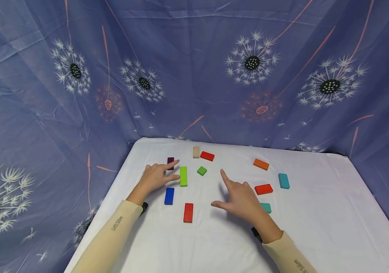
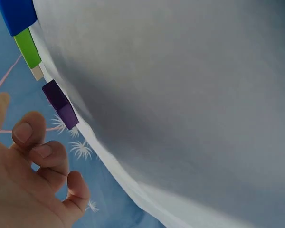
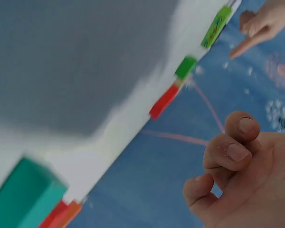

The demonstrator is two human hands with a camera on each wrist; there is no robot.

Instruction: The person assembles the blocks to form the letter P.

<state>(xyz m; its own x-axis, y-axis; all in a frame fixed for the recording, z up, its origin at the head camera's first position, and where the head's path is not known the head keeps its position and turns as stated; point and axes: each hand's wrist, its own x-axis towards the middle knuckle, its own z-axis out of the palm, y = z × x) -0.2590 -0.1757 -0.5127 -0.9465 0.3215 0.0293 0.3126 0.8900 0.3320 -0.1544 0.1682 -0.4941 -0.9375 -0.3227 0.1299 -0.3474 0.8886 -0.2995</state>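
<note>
My left hand (image 1: 154,177) hovers at the left, near a lime green block (image 1: 183,176) and a dark purple block (image 1: 170,163). Its index finger and thumb are stretched out, the other fingers bent, and nothing is held. In the left wrist view the purple block (image 2: 60,104) lies beyond the bent fingertips. My right hand (image 1: 243,199) is over the middle of the table, index finger and thumb spread apart and no block in its grasp. A teal block (image 1: 266,207) is partly hidden behind it. A small green block (image 1: 202,171) lies between the two hands.
Blue (image 1: 169,196) and red (image 1: 188,212) blocks lie nearer the front of the white table (image 1: 221,246). Beige (image 1: 196,152) and red (image 1: 207,156) blocks are at the back. Orange (image 1: 261,164), red (image 1: 264,189) and teal (image 1: 284,181) blocks sit to the right. A patterned blue cloth (image 1: 194,76) hangs behind.
</note>
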